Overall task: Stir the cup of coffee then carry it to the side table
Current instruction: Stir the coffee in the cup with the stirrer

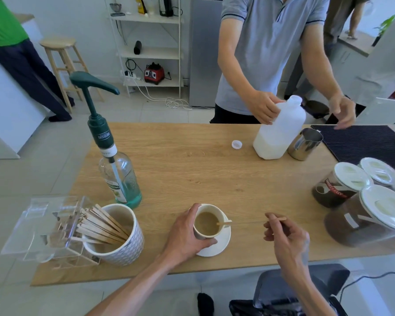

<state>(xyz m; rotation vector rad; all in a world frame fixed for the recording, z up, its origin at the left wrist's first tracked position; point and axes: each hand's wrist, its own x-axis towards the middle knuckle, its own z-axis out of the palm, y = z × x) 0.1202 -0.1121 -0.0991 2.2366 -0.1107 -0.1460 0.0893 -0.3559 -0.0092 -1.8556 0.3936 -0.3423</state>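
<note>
So from the head cam: the cup [207, 222] of milky coffee sits on a white saucer [217, 246] near the front edge of the wooden table [192, 169]. The left hand [187, 233] is wrapped around the cup's left side, thumb up at the rim, fingers curled under by the saucer, so it's gripping the cup. The right hand [287, 236] is off to the right of the cup, pinching the far end of a thin wooden stirrer [242, 223] between thumb and fingertips. The stirrer runs almost level, with its other end poking over the rim and into the coffee.

Left of the cup there's a patterned mug [121, 238] stuffed with more wooden sticks, and a clear plastic box [39, 226] right beside it. Behind those stands a syrup bottle [120, 176] with a green pump.

Across the table another person holds a white milk jug [279, 131] tilted next to a steel pitcher [304, 144]; its cap [237, 144] lies on the table nearby. Lidded coffee jars [342, 185] sit on the right.
</note>
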